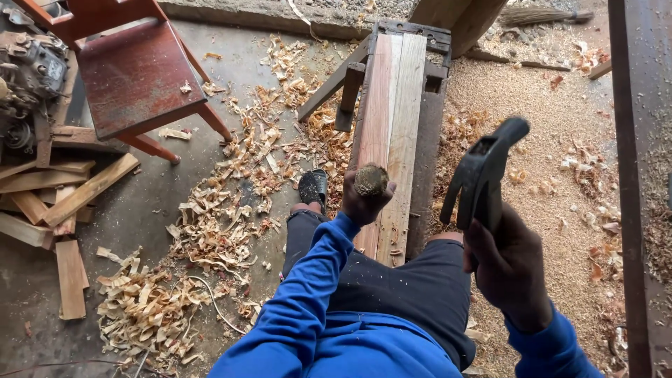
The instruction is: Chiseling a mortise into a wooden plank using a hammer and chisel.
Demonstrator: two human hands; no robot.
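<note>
My right hand [509, 269] grips a black claw hammer [483, 175], raised with its head pointing up and to the right. My left hand [365, 203] is closed around a round wooden-handled tool [371, 179] held upright on a long reddish plank [388, 133]. The plank lies lengthwise on a narrow wooden bench [428, 133] that I straddle, with my legs on either side. Blue sleeves cover both arms.
Wood shavings [210, 231] litter the concrete floor at left, sawdust [553, 140] at right. A red wooden chair [133, 77] stands upper left, above offcuts [49, 203]. A black sandal [313, 187] shows by the bench. A dark beam [640, 175] runs down the right edge.
</note>
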